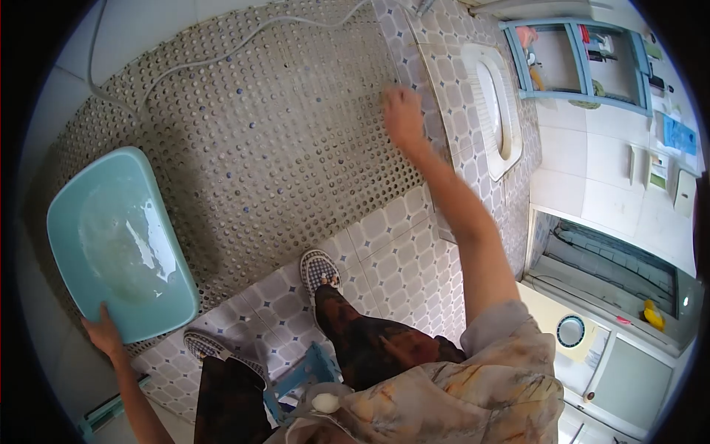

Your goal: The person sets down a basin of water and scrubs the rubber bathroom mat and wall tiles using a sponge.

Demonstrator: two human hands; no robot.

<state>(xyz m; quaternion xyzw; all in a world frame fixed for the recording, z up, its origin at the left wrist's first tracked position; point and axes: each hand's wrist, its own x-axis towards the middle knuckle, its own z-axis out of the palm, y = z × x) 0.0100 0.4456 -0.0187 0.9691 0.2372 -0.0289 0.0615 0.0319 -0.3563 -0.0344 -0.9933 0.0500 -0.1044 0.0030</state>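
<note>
My left hand (pixel 105 333) grips the near rim of a light teal plastic basin (pixel 177 277) at the left. The basin holds some cloudy water, with light reflecting off its surface. Its base rests on a studded mat (pixel 288 148) covering the floor. Stretched out to the upper right, my right hand (pixel 404 117) is over the mat's right edge, close to a tiled step. Its fingers are curled in, and whatever they hold, if anything, is hidden. That hand is well apart from the basin.
A thin grey hose (pixel 255 33) runs along the mat's far side. To the right lie a white squat toilet (pixel 495 111) and a blue shelf rack (pixel 577 63) with small items. A blue stool (pixel 307 374) stands by my legs on the patterned tiles (pixel 392 270).
</note>
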